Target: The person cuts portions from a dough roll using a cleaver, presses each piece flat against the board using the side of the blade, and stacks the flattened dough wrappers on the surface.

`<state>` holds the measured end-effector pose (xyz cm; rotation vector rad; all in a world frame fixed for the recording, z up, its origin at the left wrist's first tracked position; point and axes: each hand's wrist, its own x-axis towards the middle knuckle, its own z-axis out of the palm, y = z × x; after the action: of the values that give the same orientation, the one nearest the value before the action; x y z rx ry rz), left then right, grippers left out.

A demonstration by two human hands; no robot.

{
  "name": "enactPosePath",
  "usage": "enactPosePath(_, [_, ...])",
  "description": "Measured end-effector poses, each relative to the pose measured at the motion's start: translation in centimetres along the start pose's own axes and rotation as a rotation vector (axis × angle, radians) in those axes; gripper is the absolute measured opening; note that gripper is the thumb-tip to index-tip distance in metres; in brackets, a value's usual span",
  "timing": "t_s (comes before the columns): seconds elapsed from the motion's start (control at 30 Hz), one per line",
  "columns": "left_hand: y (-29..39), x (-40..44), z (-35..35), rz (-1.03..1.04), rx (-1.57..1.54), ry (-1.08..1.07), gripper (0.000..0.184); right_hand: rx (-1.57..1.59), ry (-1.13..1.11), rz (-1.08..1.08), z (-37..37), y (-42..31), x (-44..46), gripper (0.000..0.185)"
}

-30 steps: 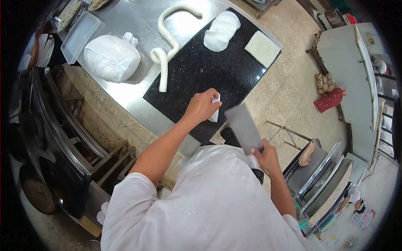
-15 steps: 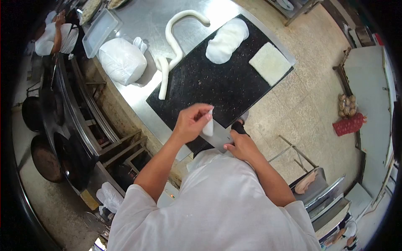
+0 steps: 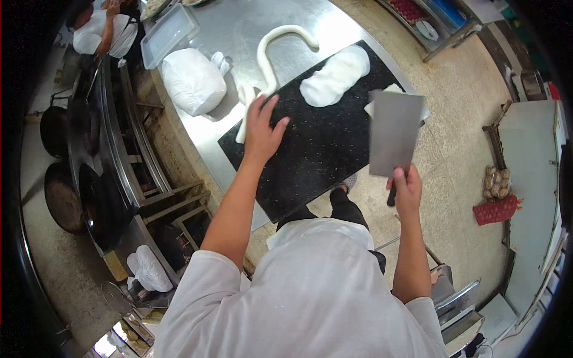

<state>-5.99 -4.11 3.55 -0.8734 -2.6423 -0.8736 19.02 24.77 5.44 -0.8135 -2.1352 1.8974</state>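
A long white dough rope (image 3: pixel 262 56) curves from the steel table onto the black speckled board (image 3: pixel 316 149). My left hand (image 3: pixel 262 134) is over the rope's near end, fingers spread and holding nothing; whether it touches the dough I cannot tell. In my right hand (image 3: pixel 408 191) is a cleaver (image 3: pixel 395 134), gripped by its black handle, its broad blade raised above the board's right side. Behind the blade, most of a pale square cloth (image 3: pixel 369 110) is hidden. White overlapping dough rounds (image 3: pixel 335 76) lie at the board's far edge.
A tied white plastic bag (image 3: pixel 192 82) and a clear plastic tub (image 3: pixel 170 37) stand on the steel table (image 3: pixel 230 36). Woks (image 3: pixel 62 197) line the stove at left, where another person (image 3: pixel 104 31) stands. A red mesh sack (image 3: pixel 496 210) is at right.
My left hand has moved forward to the rope, and the small white piece it held no longer shows. The cleaver has swung up and right from the board's near edge.
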Motion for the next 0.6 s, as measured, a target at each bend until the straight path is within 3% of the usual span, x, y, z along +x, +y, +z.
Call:
enactPosePath(0.03, [-0.9,-1.9,-0.9,-0.002,0.007,0.009,0.062,0.235,0.073,-0.026,0.7,0.8,1.2,0.018])
enactPosePath(0.07, [-2.1,-3.8,-1.7,-0.104,0.133,0.124,0.056,0.237,0.064,-0.033,1.6,1.2,2.3,0.018])
enactPosePath(0.1, [-3.3,-5.1,-2.3,-0.209,0.257,0.238,0.051,0.329,0.126,0.191,2.5,1.5,3.4,0.017])
enactPosePath(0.13, [-4.6,-6.0,-2.6,-0.219,0.259,0.249,0.051,0.412,0.185,0.417,3.3,1.9,4.0,0.016])
enactPosePath(0.17, [-6.0,-6.9,-2.8,-0.273,0.164,0.174,0.044,0.392,0.207,0.493,4.1,2.3,4.2,0.013])
enactPosePath(0.27, [-7.3,-7.1,-3.6,-0.349,-0.047,0.096,0.032,0.479,0.184,0.486,6.6,1.0,1.8,0.011])
enactPosePath(0.33, [-7.4,-6.6,-4.5,-0.386,-0.075,0.020,0.029,0.207,0.124,0.433,9.1,-0.9,-0.7,0.010])
enactPosePath(0.43, [-8.2,-7.7,-5.6,-0.350,-0.217,0.049,0.028,-0.355,-0.180,0.205,13.7,-4.2,-3.1,0.011])
enactPosePath(0.5, [-9.3,-9.1,-6.0,-0.274,-0.214,0.057,0.028,-0.843,-0.277,-0.452,17.3,-5.9,-3.8,0.014])
enactPosePath(0.6, [-10.4,-11.0,-6.9,-0.187,-0.172,0.029,0.027,-1.017,-0.411,-0.407,23.9,-9.8,-4.8,0.015])
